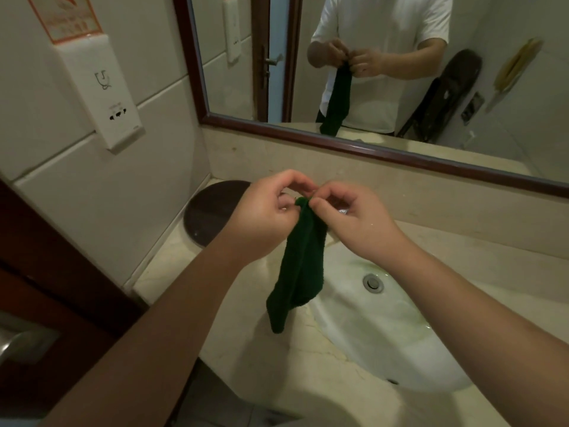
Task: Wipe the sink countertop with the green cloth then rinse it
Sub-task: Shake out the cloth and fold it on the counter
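The dark green cloth (300,266) hangs straight down in the air over the left rim of the white oval sink (378,337). My left hand (268,208) and my right hand (348,217) both pinch its top edge, fingertips close together. The cloth's lower end dangles just above the beige marble countertop (308,359). The sink's metal drain (373,282) is visible; the tap is hidden behind my right hand.
A round dark brown lid (212,208) lies on the counter's back left corner. A wood-framed mirror (354,146) runs along the back wall and reflects a person holding the cloth. A white dispenser (101,87) hangs on the left tiled wall. A dark wooden door frame (46,257) stands at left.
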The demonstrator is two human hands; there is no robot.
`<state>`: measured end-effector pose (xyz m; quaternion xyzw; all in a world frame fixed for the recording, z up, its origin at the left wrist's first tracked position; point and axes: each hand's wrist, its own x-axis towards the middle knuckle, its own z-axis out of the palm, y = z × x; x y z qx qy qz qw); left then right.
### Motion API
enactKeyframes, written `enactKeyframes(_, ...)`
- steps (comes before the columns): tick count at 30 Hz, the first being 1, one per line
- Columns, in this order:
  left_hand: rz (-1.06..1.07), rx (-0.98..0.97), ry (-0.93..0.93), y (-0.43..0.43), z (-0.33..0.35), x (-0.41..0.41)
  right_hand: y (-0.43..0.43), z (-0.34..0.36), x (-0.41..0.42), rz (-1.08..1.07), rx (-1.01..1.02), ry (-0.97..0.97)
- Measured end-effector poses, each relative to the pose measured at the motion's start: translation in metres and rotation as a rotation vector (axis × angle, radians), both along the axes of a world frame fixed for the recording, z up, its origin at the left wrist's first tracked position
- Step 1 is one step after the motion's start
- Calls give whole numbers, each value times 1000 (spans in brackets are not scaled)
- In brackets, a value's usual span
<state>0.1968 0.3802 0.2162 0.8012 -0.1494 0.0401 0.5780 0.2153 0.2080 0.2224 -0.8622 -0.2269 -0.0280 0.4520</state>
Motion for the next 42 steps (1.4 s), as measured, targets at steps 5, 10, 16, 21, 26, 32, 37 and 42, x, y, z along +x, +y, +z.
enactKeyframes(5, -1, 74, -96, -5, -3, 0, 4, -3, -4, -40, 125, 40)
enactKeyframes(10, -29, 52, -93, -7, -1, -4, 4, -1, -9, -72, 151, 70)
enactKeyframes(16, -113, -104, -40, -4, 2, -8, 0, -3, -5, -51, 126, 97)
enactKeyframes(21, -121, -257, -60, 9, 14, -5, -13, -23, -5, 184, 141, 234)
enactKeyframes(26, -106, -246, -118, 28, 31, -5, -33, -31, -4, 244, -65, 181)
enactKeyframes(32, 6, -82, -201, 48, 32, -6, -48, -17, -3, 93, -342, -131)
enactKeyframes(37, 159, 27, -159, 66, 28, -5, -44, 5, -2, -41, -360, -445)
enactKeyframes(42, 224, 104, -205, 73, 25, -8, -48, 10, 13, -54, -515, -310)
